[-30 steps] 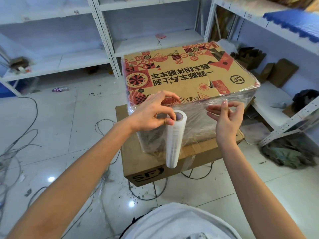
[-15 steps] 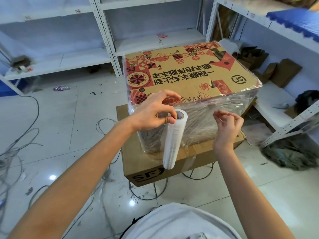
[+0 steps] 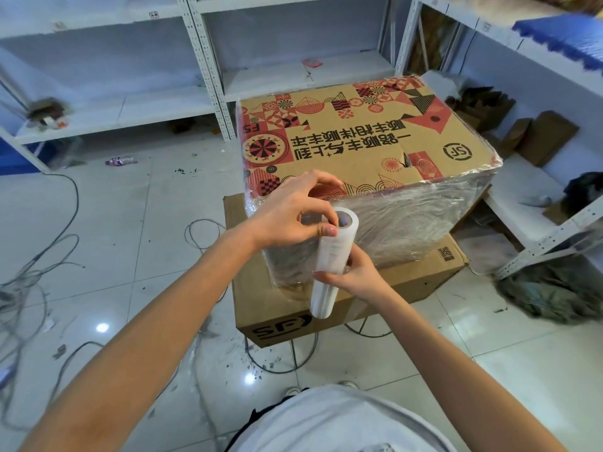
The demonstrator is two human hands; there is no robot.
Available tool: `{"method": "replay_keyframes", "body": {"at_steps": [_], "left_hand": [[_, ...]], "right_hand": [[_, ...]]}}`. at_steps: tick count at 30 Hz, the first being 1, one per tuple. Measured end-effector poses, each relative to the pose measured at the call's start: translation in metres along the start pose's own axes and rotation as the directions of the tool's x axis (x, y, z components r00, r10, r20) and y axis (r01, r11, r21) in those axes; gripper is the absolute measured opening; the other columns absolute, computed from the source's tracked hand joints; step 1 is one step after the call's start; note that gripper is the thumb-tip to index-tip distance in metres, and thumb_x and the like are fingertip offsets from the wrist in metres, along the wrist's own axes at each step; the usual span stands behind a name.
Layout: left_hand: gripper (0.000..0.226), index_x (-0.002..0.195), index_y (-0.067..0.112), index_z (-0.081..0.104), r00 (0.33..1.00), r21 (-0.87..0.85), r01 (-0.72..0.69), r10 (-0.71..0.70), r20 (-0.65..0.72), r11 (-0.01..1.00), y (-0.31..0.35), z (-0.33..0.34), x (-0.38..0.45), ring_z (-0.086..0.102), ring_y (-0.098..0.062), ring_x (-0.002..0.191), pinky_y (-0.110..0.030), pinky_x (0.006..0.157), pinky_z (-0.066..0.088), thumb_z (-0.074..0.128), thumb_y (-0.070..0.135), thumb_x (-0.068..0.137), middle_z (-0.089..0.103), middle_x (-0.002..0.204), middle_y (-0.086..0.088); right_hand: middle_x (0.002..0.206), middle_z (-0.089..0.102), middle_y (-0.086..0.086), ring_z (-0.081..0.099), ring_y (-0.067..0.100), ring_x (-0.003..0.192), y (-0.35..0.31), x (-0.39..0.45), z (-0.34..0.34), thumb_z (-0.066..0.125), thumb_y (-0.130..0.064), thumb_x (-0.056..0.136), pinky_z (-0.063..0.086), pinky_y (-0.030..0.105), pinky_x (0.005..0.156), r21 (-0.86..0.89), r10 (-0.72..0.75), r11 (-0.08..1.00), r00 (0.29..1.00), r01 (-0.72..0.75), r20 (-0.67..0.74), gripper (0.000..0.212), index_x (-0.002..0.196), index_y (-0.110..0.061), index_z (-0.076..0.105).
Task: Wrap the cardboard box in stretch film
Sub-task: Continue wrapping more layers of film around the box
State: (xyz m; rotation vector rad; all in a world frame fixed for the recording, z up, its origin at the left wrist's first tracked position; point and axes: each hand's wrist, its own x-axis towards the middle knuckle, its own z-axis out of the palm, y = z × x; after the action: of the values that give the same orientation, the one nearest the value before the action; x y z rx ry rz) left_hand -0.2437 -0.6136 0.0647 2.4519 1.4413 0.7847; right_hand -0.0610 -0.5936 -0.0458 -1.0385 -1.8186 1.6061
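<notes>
At the near face of the printed cardboard box [image 3: 352,141], toward my 12 o'clock, I hold the stretch film roll [image 3: 329,265] upright with both hands. My left hand [image 3: 293,213] has its grip curled round the roll's top end, thumb and fingers pinching the rim of the core. My right hand [image 3: 355,275] has its grip closed round the lower half of the roll from the 3 o'clock side.

I judge this to be mid-wrap: the sides of the box are covered, the top face is bare, and I am taking the roll in both hands for another pass. The next move calls for keeping the film taut as it pays out, and carrying the roll round a corner without letting it slacken.

The box sits on a plain brown carton [image 3: 326,308] that stands on the tiled floor [image 3: 114,256]. Its top is tan with red and black patterns and printed characters. The near and right faces show wrinkled, glossy film, bunched at the upper edges and corners. The roll is slim and white-clear, its hollow core open at the top.
</notes>
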Motion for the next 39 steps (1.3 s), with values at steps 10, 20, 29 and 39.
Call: {"method": "replay_keyframes", "body": {"at_steps": [10, 20, 29, 39], "left_hand": [[0.054, 0.12, 0.015, 0.053, 0.989, 0.073, 0.112, -0.118, 0.084, 0.991, 0.007, -0.006, -0.002, 0.04, -0.009, 0.12, -0.03, 0.103, 0.027, 0.044, 0.045, 0.076, 0.047, 0.132, -0.001], [0.025, 0.078, 0.027, 0.062, 0.985, 0.197, 0.057, -0.087, 0.149, 0.979, 0.005, -0.006, -0.006, 0.033, -0.02, 0.13, -0.038, 0.109, 0.023, 0.055, 0.05, 0.07, 0.042, 0.137, -0.002], [0.04, 0.094, 0.028, 0.066, 0.967, 0.134, 0.201, -0.219, 0.133, 0.97, 0.013, -0.009, 0.0, 0.028, -0.015, 0.131, -0.035, 0.108, 0.019, 0.038, 0.046, 0.072, 0.036, 0.141, 0.001], [0.027, 0.115, 0.043, 0.063, 0.989, 0.339, 0.054, -0.096, 0.109, 0.939, 0.016, 0.005, 0.021, 0.03, -0.023, 0.132, -0.041, 0.112, 0.013, 0.06, 0.043, 0.088, 0.037, 0.144, -0.004]], "right_hand": [[0.097, 0.064, 0.009, 0.063, 0.016, 0.094, 0.012, 0.001, -0.002, 0.088, -0.017, 0.061, 0.054, 0.031, 0.083, 0.049, -0.056, 0.997, 0.998, 0.057, -0.015, 0.063, 0.111, -0.001, 0.053], [0.083, 0.068, -0.019, 0.063, 0.0, 0.085, 0.019, -0.004, -0.019, 0.079, 0.008, 0.068, 0.049, 0.019, 0.075, 0.04, -0.069, 0.997, 0.991, 0.064, 0.119, 0.044, 0.099, -0.013, 0.055], [0.092, 0.063, 0.021, 0.064, 0.02, 0.089, 0.018, -0.003, -0.019, 0.083, -0.006, 0.067, 0.052, 0.029, 0.08, 0.042, -0.135, 0.991, 0.982, 0.13, 0.135, 0.045, 0.101, 0.004, 0.055], [0.087, 0.06, -0.008, 0.059, 0.004, 0.085, 0.007, -0.005, -0.012, 0.08, -0.002, 0.066, 0.048, 0.024, 0.081, -0.065, -0.14, 0.986, 0.972, 0.154, 0.187, 0.043, 0.097, -0.021, 0.055]]}}
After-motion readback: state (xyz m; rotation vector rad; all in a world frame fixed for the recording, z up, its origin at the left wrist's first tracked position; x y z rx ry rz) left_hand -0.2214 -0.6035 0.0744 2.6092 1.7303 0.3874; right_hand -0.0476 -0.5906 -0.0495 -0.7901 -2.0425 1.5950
